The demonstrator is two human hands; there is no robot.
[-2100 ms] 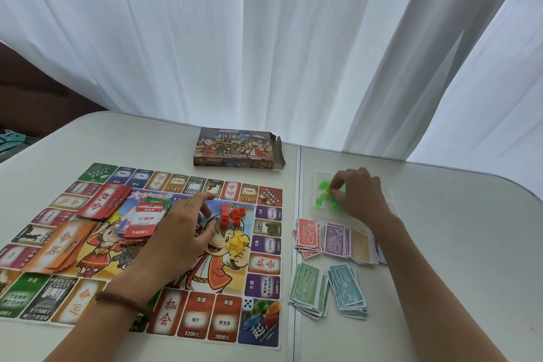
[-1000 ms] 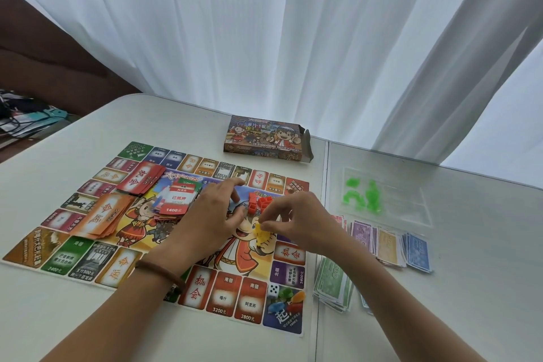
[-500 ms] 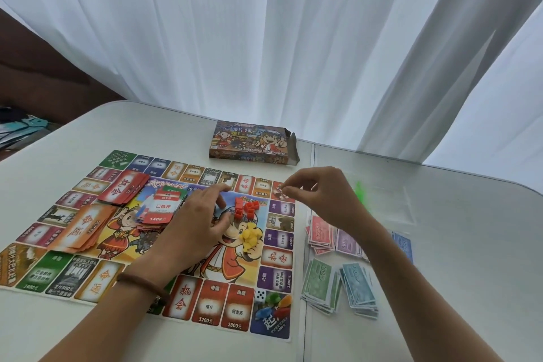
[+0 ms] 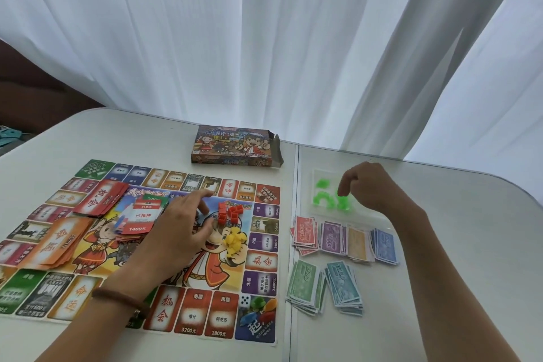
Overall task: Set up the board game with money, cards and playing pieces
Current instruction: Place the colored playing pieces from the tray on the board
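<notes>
I am watching the left hand (image 4: 176, 232) resting on the game board (image 4: 266, 261), fingers spread just beside the red pieces (image 4: 230, 211). The right hand (image 4: 370, 188) is hovering over the green pieces (image 4: 326, 198), fingers drooping, banknote piles (image 4: 332, 236) lying near on the surface (image 4: 470, 258).

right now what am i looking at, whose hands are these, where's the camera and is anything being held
There is no machine here. A person wears one wide camera on the head, looking down at their own two hands. On the white table lies a colourful game board. It carries red cards, orange cards, small red pieces, yellow pieces and a die. Stacks of paper money lie beside it, and the game box lies behind. The left hand lies open on the board. The right hand hangs over green pieces. Neither plainly holds anything.
</notes>
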